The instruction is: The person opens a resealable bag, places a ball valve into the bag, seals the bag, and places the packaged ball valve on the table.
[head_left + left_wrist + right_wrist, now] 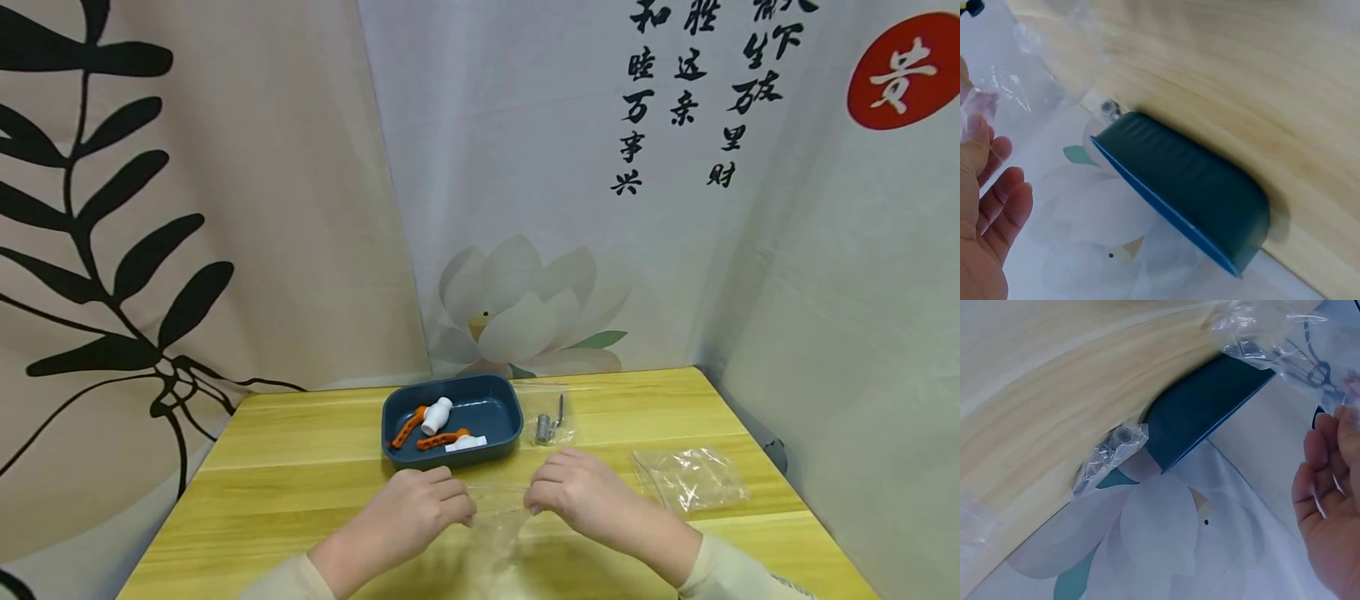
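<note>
Bottom centre of the head view, a clear bag (pixel 498 529) hangs between the left hand (pixel 422 510) and right hand (pixel 579 492), fingers bent and pinching its upper edge; neither's nearer, long axis honestly can't tell.

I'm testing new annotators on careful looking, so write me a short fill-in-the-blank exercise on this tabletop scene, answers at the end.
1. The tray holds ____ white fittings.
2. The handles on those fittings are coloured ____.
3. In the head view, the grey cylinder lies to the ____ of the tray.
4. The left hand and the right hand hold a clear bag in ____ of the tray.

Missing words: two; orange; right; front.
</note>
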Demonstrator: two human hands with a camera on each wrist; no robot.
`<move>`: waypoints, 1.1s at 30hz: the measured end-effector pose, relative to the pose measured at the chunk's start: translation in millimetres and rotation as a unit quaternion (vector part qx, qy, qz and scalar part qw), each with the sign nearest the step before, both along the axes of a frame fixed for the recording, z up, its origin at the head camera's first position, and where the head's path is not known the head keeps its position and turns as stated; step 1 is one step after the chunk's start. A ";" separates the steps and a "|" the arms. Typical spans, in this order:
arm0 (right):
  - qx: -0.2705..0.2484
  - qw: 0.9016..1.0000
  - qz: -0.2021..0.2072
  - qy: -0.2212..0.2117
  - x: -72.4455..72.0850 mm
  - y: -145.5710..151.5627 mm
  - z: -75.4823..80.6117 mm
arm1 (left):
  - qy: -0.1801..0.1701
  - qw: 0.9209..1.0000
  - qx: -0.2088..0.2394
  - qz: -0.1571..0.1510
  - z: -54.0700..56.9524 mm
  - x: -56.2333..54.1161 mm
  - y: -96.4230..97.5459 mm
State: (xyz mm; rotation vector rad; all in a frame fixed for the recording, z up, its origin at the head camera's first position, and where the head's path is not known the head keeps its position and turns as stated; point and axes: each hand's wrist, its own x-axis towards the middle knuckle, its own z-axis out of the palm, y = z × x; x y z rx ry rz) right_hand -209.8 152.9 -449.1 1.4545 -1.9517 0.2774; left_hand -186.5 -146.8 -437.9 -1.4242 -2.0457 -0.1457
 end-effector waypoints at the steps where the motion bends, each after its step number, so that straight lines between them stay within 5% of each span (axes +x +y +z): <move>1: -0.003 1.000 -0.005 -0.001 0.9 0.6 -0.9 | 0.000 1.000 0.006 0.002 -1.4 0.5 -0.6; 8: -0.016 0.999 -0.035 -0.003 7.8 2.2 -4.6 | -0.018 0.999 0.041 0.014 -6.0 4.7 0.9; 14: -0.034 0.999 -0.042 0.009 10.7 3.4 -6.1 | 0.007 0.991 0.129 0.021 -1.2 0.0 -1.1; 19: -0.040 0.998 -0.046 0.007 10.3 6.2 -5.6 | -0.030 0.981 0.160 0.109 4.1 -15.6 -20.4; 22: -0.040 0.998 -0.048 0.007 10.2 7.4 -4.6 | -0.112 0.960 0.137 0.216 4.9 -27.9 -32.1; 26: -0.040 0.998 -0.054 0.006 10.2 7.9 -3.9 | -0.239 0.907 0.075 0.339 3.6 -50.0 -37.1; 29: -0.041 0.998 -0.053 0.007 9.5 7.8 -4.6 | -0.287 0.881 0.022 0.377 -0.2 -68.7 -35.3; 33: -0.040 0.998 -0.051 0.009 8.6 6.6 -6.0 | -0.310 0.865 -0.039 0.394 -6.8 -90.1 -31.4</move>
